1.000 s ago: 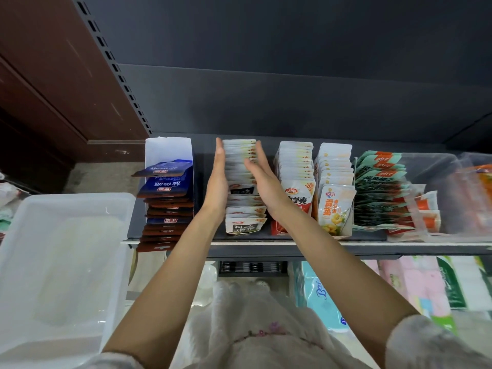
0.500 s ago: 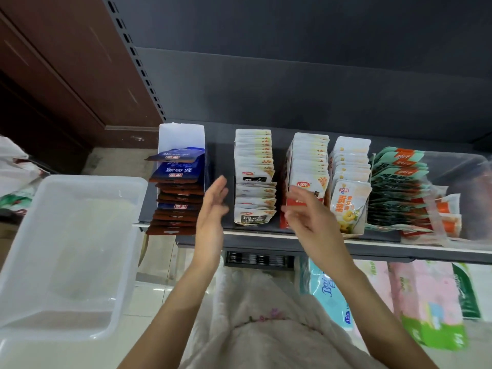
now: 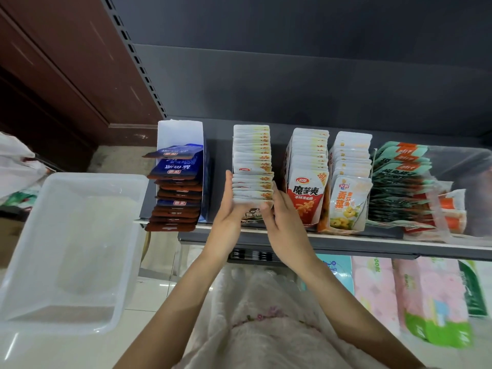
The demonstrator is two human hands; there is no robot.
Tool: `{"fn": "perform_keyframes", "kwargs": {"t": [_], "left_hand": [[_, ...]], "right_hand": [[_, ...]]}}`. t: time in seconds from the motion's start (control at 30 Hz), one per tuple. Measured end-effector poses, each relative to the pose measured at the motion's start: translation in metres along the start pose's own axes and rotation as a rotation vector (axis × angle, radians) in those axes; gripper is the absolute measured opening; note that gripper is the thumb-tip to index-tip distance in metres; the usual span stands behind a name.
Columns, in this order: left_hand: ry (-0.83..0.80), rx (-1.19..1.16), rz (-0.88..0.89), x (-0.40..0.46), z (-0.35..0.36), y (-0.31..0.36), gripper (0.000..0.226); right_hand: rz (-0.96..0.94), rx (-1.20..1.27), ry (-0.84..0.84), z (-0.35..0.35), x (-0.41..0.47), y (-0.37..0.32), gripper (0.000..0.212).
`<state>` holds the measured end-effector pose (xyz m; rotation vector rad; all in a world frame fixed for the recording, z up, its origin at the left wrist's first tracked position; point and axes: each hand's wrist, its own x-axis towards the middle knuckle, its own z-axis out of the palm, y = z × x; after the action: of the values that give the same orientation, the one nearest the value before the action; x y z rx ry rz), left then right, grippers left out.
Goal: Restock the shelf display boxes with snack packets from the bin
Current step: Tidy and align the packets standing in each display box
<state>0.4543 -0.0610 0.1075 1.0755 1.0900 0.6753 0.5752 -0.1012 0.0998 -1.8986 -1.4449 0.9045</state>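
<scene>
While both hands close in, the left hand and right hand clamp the front of the white packet row on the shelf. Left of this grip sits the clear bin; right, red-fronted packets.

Pink tissue packs sit below the shelf, a blue pack beside them. A brown wooden panel stands at left.

Both hands have closed back onto the white packets.
</scene>
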Motion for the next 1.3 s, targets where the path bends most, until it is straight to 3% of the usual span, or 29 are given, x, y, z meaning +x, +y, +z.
{"fn": "perform_keyframes", "kwargs": {"t": [0.13,0.27,0.37,0.6,0.7,0.93,1.17,1.3], "left_hand": [[0.064,0.091,0.025,0.007,0.001,0.004,0.054],[0.239,0.097,0.044,0.014,-0.001,0.002,0.057],[0.372,0.286,0.119,0.021,-0.008,-0.009,0.057],[0.088,0.136,0.11,0.013,-0.001,-0.017,0.043],[0.089,0.132,0.042,0.015,0.002,-0.022,0.064],[0.031,0.175,0.006,0.017,0.006,-0.02,0.079],[0.004,0.127,0.0,0.012,0.011,-0.016,0.06],[0.006,0.108,0.032,0.007,0.013,-0.013,0.071]], "right_hand": [[-0.019,-0.124,0.046,-0.006,0.007,0.0,0.053],[-0.006,-0.106,0.09,-0.002,0.017,0.0,0.05],[-0.021,-0.149,0.176,0.004,0.018,0.001,0.049],[-0.008,-0.125,0.122,0.011,0.003,0.005,0.051],[0.038,-0.058,0.073,0.015,-0.003,0.007,0.056],[0.114,0.075,0.078,0.015,-0.008,0.007,0.063],[0.146,0.088,0.076,0.015,-0.014,0.009,0.068],[0.158,0.137,0.093,0.008,-0.016,0.009,0.069]]}}
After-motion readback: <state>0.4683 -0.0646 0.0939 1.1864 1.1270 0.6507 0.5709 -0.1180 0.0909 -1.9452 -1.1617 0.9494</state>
